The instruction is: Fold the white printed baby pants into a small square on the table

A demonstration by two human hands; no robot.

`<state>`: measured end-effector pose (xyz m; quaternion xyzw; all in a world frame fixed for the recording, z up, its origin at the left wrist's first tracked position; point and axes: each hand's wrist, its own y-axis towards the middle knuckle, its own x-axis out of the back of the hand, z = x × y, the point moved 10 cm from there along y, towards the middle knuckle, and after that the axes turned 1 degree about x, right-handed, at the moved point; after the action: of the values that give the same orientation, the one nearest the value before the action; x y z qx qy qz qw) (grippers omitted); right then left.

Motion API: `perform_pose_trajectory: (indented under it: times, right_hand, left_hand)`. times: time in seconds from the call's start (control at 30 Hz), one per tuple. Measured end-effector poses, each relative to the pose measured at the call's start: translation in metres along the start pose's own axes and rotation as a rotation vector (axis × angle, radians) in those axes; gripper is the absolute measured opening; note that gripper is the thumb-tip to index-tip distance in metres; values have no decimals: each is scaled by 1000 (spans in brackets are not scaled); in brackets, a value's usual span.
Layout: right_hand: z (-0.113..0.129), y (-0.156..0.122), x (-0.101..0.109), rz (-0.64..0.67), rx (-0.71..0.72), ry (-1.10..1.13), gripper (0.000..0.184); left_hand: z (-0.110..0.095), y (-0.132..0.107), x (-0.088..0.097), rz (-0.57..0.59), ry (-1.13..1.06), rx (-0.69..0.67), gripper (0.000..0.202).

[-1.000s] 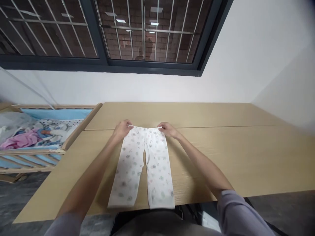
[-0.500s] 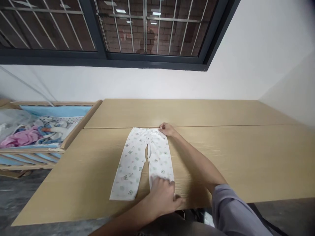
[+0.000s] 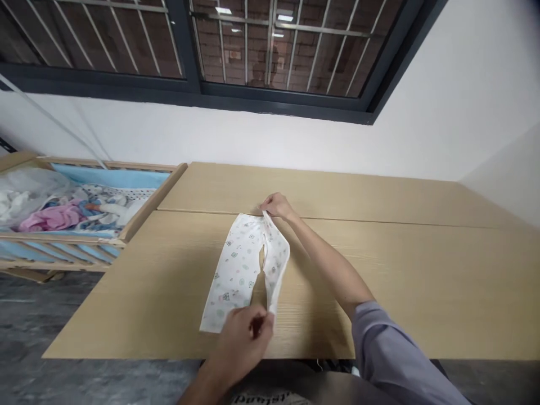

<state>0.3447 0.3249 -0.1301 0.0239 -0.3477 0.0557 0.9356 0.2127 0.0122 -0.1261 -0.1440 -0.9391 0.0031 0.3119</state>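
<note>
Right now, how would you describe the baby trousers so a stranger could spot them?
Under the barred window stands a light wooden table, beside a wooden crib. On it lie white, small-print baby trousers, unlike the crib's pink-and-blue clothes: the right hand holds their waistband, the left hand lifts a cuff.

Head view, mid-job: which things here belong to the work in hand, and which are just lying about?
In the work: white patterned baby trousers; right hand, holding the waistband; left hand, holding a cuff.

Just around: light wood table, under the trousers; wooden cot; pink garment, lying in the cot; barred window.
</note>
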Motion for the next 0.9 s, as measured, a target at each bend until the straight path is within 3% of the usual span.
perform_pose_trajectory:
  times: [0.13,0.3,0.43,0.53,0.6,0.7,0.8,0.9]
  right_hand:
    - [28,10,-43,12,31,-48,27]
    - [40,17,-90,14,23,-159,22]
    - [47,17,-103,39,32,-229,22]
    - [63,-1,-96,-1,98,-264,22]
    - [88,-34,-99,22,300,-287,32]
    - [125,-122,-128,253,759,-325,49]
    - [126,-218,-161,562,1062,-348,63]
    - [110,-261,-177,697,1192,-355,63]
  left_hand:
    - [54,-22,49,-158,31,151,40]
    - [112,-37,68,-175,272,348,36]
    - [128,-42,67,-119,451,425,33]
    - [122,-46,72,-169,639,417,32]
    - [103,-50,77,-309,775,305,31]
    - [66,-59,64,-513,865,-15,34]
    - [52,-67,30,-519,893,-231,42]
    - [61,-67,4,-451,940,-246,43]
